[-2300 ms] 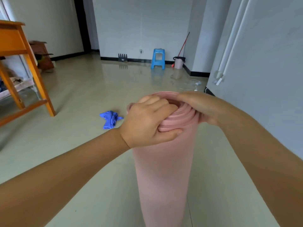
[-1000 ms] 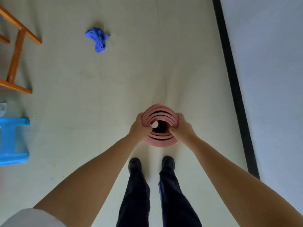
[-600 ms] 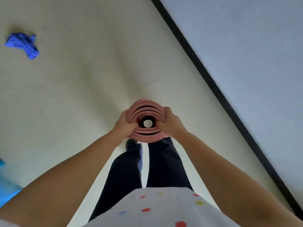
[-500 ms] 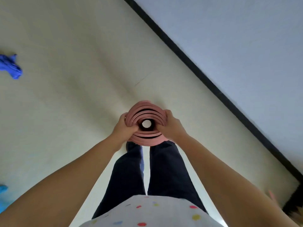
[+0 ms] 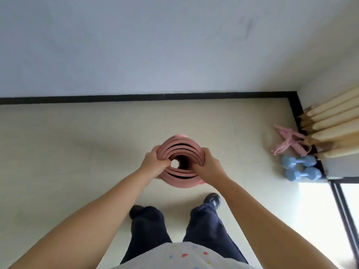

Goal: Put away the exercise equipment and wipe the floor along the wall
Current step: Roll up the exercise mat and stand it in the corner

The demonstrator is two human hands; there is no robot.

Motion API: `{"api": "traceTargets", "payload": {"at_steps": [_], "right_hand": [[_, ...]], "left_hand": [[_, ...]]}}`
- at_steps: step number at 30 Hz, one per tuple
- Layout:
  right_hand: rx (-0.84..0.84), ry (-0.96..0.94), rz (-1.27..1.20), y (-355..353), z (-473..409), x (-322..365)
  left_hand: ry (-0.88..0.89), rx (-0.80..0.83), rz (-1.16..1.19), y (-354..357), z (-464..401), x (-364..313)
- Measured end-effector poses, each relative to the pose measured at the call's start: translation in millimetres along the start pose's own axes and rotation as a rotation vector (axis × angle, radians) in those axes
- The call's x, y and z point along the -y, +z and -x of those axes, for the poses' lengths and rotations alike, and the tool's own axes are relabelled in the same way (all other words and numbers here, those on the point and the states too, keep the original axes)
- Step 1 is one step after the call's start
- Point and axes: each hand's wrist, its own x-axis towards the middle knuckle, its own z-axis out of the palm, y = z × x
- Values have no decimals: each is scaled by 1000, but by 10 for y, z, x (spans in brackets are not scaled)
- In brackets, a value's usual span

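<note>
Both arms are stretched forward and down, elbows nearly straight, and the rolled-up pink foam exercise mat (image 5: 179,179) is held upright between them, seen end-on from above. The left hand (image 5: 153,164) is clamped on the left rim, fingers curled over the top edge and tucked into the hollow core. The right hand (image 5: 208,166) is wrapped on the right rim the same way, fingers hooked inside, thumb side pressed against the outer layer. So one mat, two hands, both gripping tight.

The mat is positioned over the pale cream tiled floor (image 5: 77,142), just ahead of two black shoes (image 5: 212,199), a bit short of the grey-white wall (image 5: 155,45) with its black skirting strip (image 5: 136,98). Whether its bottom end is touching the floor can't be told from this angle.

The roll is loose: several spiral layers can be counted, with dark gaps between them and a bright spot of floor seen through the centre hole. The foam looks matte and soft.

Off in the right corner, two light blue dumbbells (image 5: 300,167) with faceted heads are lying side by side, touching. Just behind them a pink strap or band (image 5: 287,140) is tangled in a heap. A bundle of pale wooden poles (image 5: 330,129) is leaned there too, about seven.

Dark blue trousers (image 5: 206,226) and a white top with small coloured spots (image 5: 184,257) are seen at the bottom.
</note>
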Motion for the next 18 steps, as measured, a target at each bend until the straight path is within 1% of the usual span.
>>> {"api": "traceTargets", "payload": {"at_steps": [3, 7, 12, 15, 18], "right_hand": [[-68, 50, -71, -716, 41, -426], [-207, 133, -187, -1646, 177, -1002], [-370, 199, -296, -2467, 188, -1473], [-455, 258, -388, -2860, 71, -1630], [-536, 324, -462, -3272, -169, -1725]], "left_hand": [[36, 52, -82, 759, -73, -457], [86, 173, -208, 1832, -142, -1055], [152, 284, -355, 2795, -328, -1717], [199, 302, -441, 3232, -528, -2079], [236, 274, -501, 3634, -808, -2489]]}}
